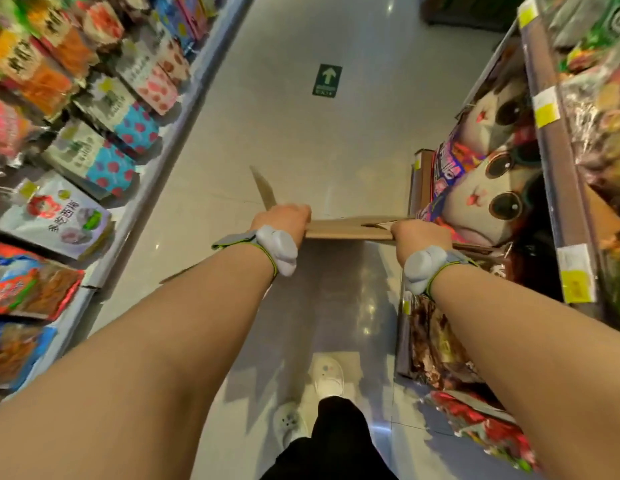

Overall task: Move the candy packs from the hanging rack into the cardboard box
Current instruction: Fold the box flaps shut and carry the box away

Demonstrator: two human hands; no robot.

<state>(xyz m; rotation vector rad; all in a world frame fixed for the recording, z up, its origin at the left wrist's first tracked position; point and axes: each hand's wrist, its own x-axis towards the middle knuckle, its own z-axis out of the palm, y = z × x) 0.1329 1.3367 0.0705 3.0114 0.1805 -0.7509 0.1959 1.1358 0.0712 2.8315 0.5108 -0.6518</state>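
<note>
Your left hand [284,218] and right hand [419,235] each grip an edge of the cardboard box [350,229], apparently light, stiff and empty; keep holding its sides.

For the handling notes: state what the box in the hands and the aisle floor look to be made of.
Cardboard box: plain brown cardboard, matte, judging by its dull tan face and thin raised flap; the left hand and right hand grip its near edge.
Floor: probably glazed tile or polished stone, pale and glossy, given the light reflections and thin joint lines.
</note>
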